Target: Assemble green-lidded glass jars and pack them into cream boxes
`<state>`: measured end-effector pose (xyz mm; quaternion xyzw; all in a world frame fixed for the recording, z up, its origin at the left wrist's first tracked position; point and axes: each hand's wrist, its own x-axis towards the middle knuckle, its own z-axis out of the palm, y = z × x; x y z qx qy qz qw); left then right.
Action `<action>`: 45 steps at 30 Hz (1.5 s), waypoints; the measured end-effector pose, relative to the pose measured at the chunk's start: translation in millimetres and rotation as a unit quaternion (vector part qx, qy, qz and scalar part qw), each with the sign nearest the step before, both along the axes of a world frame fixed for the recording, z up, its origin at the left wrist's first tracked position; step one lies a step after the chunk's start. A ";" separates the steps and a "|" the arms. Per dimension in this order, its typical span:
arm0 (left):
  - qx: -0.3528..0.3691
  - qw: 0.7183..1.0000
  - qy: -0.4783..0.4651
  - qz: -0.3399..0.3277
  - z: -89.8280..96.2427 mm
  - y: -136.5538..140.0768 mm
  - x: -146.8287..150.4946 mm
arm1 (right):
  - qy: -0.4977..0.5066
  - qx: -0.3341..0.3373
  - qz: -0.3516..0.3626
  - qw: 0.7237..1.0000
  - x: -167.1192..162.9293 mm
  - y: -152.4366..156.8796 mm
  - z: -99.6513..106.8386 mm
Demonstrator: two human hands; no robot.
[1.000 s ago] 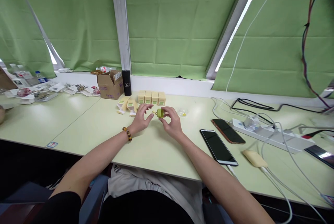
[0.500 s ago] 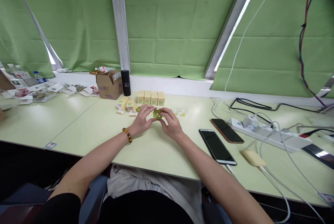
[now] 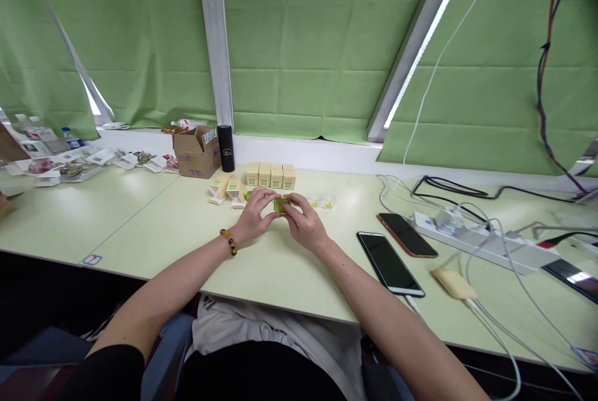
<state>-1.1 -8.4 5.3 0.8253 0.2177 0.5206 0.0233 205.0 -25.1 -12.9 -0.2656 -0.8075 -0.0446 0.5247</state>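
Observation:
A small green square case (image 3: 281, 205) is held between my two hands above the table. My left hand (image 3: 253, 217), with a beaded bracelet at the wrist, pinches its left side between thumb and fingers. My right hand (image 3: 306, 223) grips the right side, with a finger bent over onto the case. Behind the left hand, part of another green piece (image 3: 248, 195) shows. Two opened cream cartons (image 3: 235, 188) lie to the left. Several closed cream boxes (image 3: 270, 175) stand in a row behind. Clear plastic pieces with yellow spots (image 3: 321, 202) lie to the right.
A cardboard box (image 3: 197, 153) and a black cylinder (image 3: 225, 148) stand at the back left. Two phones (image 3: 390, 263) lie on the right, near a yellow charger (image 3: 454, 283), loose cables and a white power strip (image 3: 486, 241). Packaged items (image 3: 70, 170) cover the far left.
A finger of my right hand has moved from the rim of the green case in over its middle. Both hands otherwise stay where they were.

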 end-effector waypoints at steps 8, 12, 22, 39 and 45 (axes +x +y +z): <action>0.001 1.000 0.000 0.008 0.2 -0.9 0.0 | -0.024 0.022 -0.008 0.999 -1.3 0.2 1.2; 0.016 1.000 -0.008 0.005 -0.8 1.1 -0.2 | -0.034 0.062 -0.012 0.997 -2.4 1.3 2.4; 0.020 1.000 -0.013 0.001 0.4 0.5 0.2 | -0.008 0.078 -0.007 0.997 -2.5 1.4 -1.2; 0.026 1.000 -0.016 0.005 -0.2 1.2 -0.6 | -0.040 0.070 -0.015 0.997 -3.8 -0.3 5.1; 0.024 1.000 -0.012 -0.001 1.2 0.3 -0.1 | -0.012 0.074 -0.004 0.997 -3.1 0.1 2.6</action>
